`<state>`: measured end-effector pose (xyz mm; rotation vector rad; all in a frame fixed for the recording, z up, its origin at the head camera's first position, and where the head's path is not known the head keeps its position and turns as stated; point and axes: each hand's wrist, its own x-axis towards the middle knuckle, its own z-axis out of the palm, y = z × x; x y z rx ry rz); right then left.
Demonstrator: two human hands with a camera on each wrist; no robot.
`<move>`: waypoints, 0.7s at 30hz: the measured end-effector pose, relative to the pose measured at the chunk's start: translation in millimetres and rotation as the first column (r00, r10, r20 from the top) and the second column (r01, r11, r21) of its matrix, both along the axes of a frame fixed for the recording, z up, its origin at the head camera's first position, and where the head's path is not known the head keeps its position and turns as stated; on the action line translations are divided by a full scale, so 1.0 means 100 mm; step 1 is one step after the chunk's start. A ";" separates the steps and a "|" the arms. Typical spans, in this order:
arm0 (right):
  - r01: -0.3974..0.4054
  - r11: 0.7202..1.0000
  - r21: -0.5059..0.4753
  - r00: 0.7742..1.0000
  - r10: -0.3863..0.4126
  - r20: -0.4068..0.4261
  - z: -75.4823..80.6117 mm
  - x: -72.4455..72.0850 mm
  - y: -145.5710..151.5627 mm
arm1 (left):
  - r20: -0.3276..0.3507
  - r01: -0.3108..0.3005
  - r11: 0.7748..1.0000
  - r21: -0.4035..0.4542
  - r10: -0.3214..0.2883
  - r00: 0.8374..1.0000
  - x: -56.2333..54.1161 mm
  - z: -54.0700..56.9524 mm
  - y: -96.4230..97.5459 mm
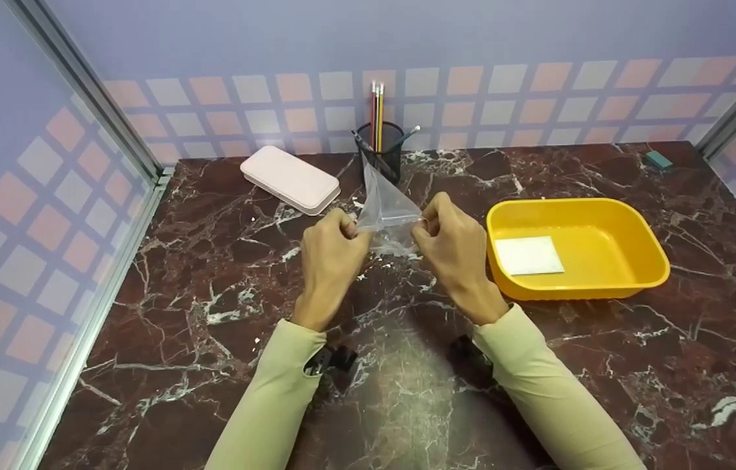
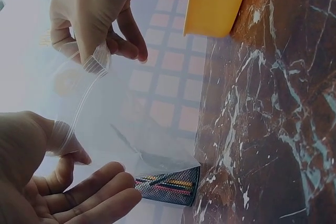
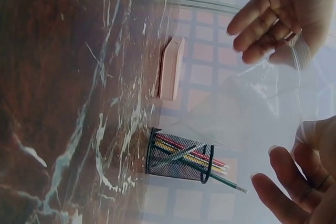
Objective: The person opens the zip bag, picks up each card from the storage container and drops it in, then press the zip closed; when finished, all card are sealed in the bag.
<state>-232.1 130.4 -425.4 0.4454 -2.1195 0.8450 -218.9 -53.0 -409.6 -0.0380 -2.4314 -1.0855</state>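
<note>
"Plastic, clear and thin, right in the middle: a zip-lock bag [image 1: 386, 203] stretched between two bare hands! Left hand [image 1: 335, 251] pinching one end of the zip strip, right hand [image 1: 456, 241] pinching the other."

"And the rest of the fingers?"

"Loose! The wrist views show the left hand's spare fingers held out clear of the plastic; thumb and forefinger have the grip."

"Why take it at the ends?"

"My reading: it holds the strip taut and spread, with both sides under control. Whether the mouth is parted, I can't tell; the film is too see-through."

"So where's the body of the bag relative to that grip?"

"Beyond it! The strip runs from hand to hand, and the film reaches away from the person, its pointed corner overlapping the black mesh pencil cup [image 1: 393, 160] in the head view."

"Sensible layout around it?"

"Looks so. Cup and pale pink case [image 1: 290, 179] sit toward the back, probably to leave the forearms room. Just beside the right hand, the yellow plastic bin [image 1: 603, 292], handy for a short reach, with a flat white square [image 1: 530, 255] lying in its left end."

"And that teal block [image 1: 658, 160]?"

"Far right corner, well apart from both hands."
</note>
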 end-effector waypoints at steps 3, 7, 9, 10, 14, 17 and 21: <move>-0.008 1.000 0.000 1.000 0.008 -0.004 0.01 -0.01 0.02 | 0.038 -0.017 1.000 0.008 0.017 0.999 0.00 0.02 -0.02; -0.023 1.000 -0.001 1.000 0.023 -0.004 0.04 -0.02 0.05 | 0.080 -0.030 0.999 0.011 0.029 0.996 -0.01 0.04 -0.03; -0.020 1.000 -0.003 1.000 0.020 0.000 0.04 -0.02 0.06 | 0.087 -0.029 1.000 0.004 0.029 0.996 -0.01 0.04 -0.03; -0.019 1.000 -0.005 1.000 0.019 0.005 0.05 -0.02 0.07 | 0.085 -0.028 1.000 -0.001 0.028 0.996 -0.01 0.05 -0.03; -0.018 1.000 0.002 0.999 0.018 0.042 0.07 -0.01 0.08 | 0.073 -0.006 1.000 -0.013 0.007 0.997 0.00 0.03 0.00; -0.035 0.999 0.022 0.996 0.033 0.085 0.08 0.00 0.08 | 0.055 0.014 1.000 -0.022 -0.013 0.998 0.01 0.01 0.02; -0.065 0.996 0.063 0.990 0.056 0.132 0.09 0.01 0.08 | 0.015 0.018 0.999 -0.033 -0.018 1.000 0.00 0.01 0.03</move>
